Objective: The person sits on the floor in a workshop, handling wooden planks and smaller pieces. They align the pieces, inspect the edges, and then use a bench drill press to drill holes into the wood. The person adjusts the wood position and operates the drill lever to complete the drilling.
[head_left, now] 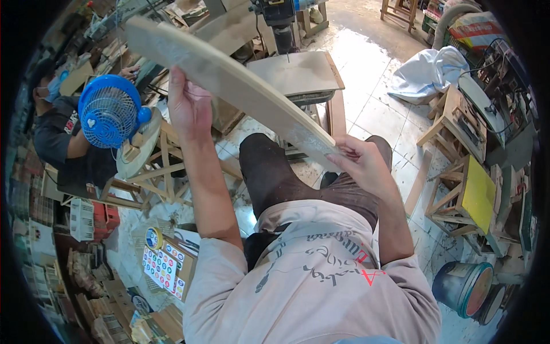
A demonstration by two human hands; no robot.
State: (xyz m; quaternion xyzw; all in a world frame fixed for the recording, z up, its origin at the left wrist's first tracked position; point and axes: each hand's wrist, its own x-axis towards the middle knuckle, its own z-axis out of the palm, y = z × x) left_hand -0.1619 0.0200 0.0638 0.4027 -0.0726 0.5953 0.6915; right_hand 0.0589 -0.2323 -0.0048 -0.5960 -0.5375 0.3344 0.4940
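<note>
A long, pale wooden board (229,80) slants across the space in front of me, from the upper left down to the right. My left hand (189,106) grips its lower edge near the far left end, fingers partly hidden by the wood. At the near right end, my right hand (362,163) pinches the board between thumb and fingers. The board is held up in the air over my lap. Beyond it stands a drill press (279,26) with a wooden-topped table (295,74) under its bit.
A blue fan (110,112) stands on a round stool (137,152) at left, beside a masked person (63,132). On the right are a white sack (429,71), wooden stools, a yellow-topped one (478,195), and a bucket (463,286). A sticker sheet (159,266) lies lower left.
</note>
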